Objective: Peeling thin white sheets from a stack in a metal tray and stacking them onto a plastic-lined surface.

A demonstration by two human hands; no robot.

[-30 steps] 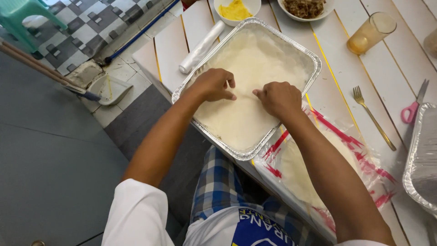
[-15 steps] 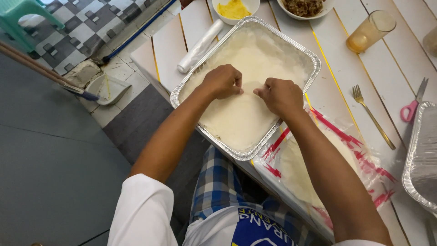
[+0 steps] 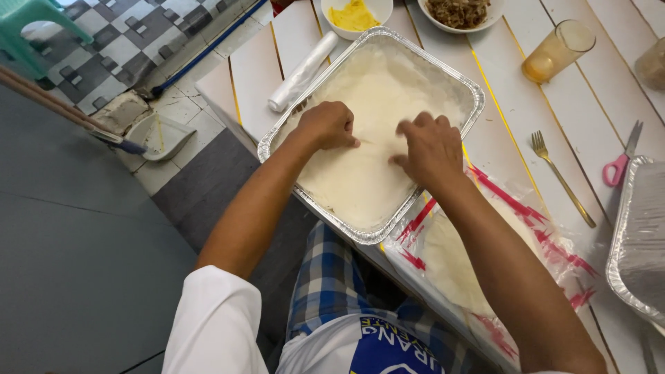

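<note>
Pale dough sheet point(image 3: 374, 138) lies flat inside the foil tray point(image 3: 478, 93), centre of frame on the white slatted table point(image 3: 512, 138). Left hand point(image 3: 327, 126) is curled loosely, fingertips pressed on the sheet near its middle; right hand point(image 3: 431, 149) is just beside it, fingers bent and spread, also pressing down, neither gripping anything. Plastic bag with red stripes point(image 3: 485, 256) holding more pale sheets sits lower right, touching the tray's near edge; gold fork point(image 3: 557, 176) is right of the tray.
</note>
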